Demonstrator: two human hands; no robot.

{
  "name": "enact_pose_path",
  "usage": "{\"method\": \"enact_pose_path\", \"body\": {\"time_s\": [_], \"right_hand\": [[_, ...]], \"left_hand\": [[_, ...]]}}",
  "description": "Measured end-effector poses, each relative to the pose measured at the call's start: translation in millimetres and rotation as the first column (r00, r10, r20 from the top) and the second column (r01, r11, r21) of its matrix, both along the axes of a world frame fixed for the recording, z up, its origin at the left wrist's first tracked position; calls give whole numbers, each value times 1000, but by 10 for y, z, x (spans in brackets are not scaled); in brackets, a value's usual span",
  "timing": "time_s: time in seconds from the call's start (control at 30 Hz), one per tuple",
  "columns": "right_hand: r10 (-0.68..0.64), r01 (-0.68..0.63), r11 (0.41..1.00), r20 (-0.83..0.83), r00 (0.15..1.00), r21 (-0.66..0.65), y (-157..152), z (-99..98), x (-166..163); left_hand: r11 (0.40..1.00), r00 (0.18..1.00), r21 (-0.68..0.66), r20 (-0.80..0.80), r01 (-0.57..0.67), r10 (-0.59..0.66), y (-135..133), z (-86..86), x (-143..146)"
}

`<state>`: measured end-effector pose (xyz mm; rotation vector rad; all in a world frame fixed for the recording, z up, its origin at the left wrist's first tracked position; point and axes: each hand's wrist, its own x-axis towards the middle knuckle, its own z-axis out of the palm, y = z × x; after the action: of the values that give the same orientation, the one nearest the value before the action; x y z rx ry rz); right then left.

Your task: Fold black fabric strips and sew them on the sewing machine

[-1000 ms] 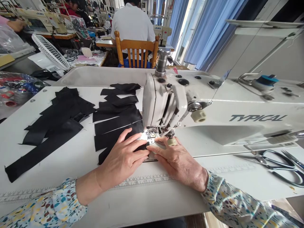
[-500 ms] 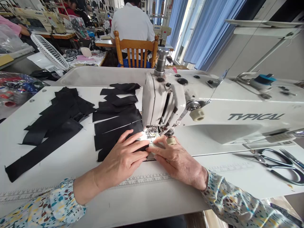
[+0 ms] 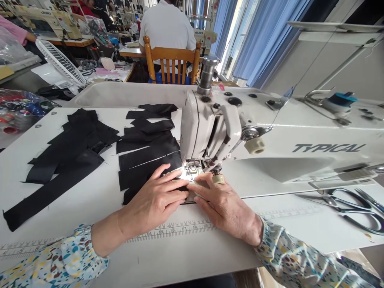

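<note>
My left hand (image 3: 157,200) lies palm down with its fingers spread, resting on black fabric strips (image 3: 150,160) left of the sewing machine's needle area. Its fingertips reach close to the presser foot (image 3: 192,170). On the other side, my right hand (image 3: 223,204) has its thumb and fingers apart, and one fingertip meets the left fingertips at the edge of the black fabric. Whether the right fingers touch any cloth is hard to see. The white sewing machine (image 3: 255,140) stands over both hands, its needle area lit.
A pile of black strips (image 3: 78,140) lies on the left of the table. Scissors (image 3: 342,204) rest at the right, near a printed ruler (image 3: 168,232). A wooden chair (image 3: 172,56), a seated person (image 3: 168,26) and a white fan (image 3: 61,64) are beyond the table.
The view has shifted slightly, so the machine appears a little farther right. Both hands keep almost the same places by the presser foot, and the fabric strips look unchanged.
</note>
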<state>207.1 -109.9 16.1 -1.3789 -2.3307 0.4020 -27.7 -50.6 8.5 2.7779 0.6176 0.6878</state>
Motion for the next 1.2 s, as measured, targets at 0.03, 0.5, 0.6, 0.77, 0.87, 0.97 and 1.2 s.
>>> {"method": "enact_pose_path", "body": {"time_s": [0.03, 0.5, 0.6, 0.77, 0.87, 0.97, 1.2], "right_hand": [[3, -3, 1000, 21, 1000, 11, -1, 3, -5], [3, -35, 976, 144, 990, 216, -12, -15, -17], [3, -31, 977, 131, 991, 213, -4, -22, -16], [-1, -19, 985, 113, 994, 170, -7, -54, -14], [-2, -7, 992, 75, 997, 124, -12, -74, -1], [-20, 18, 998, 30, 999, 60, 1, -75, 19], [-31, 22, 997, -113, 993, -79, 160, -74, -23]], "left_hand": [[1000, 1000, 0, 9, -5, 5, -2, -7, -2], [999, 997, 3, 63, -46, 46, -6, 1, 18], [999, 996, 6, 80, -51, 50, 4, -2, 10], [1000, 994, -20, 111, -22, 24, 32, -17, 10], [999, 995, -33, 91, 40, -37, 32, -28, 9], [997, 996, -40, 59, 63, -60, 18, -27, -12], [997, 998, -46, 0, 64, -64, -30, -3, -76]]}}
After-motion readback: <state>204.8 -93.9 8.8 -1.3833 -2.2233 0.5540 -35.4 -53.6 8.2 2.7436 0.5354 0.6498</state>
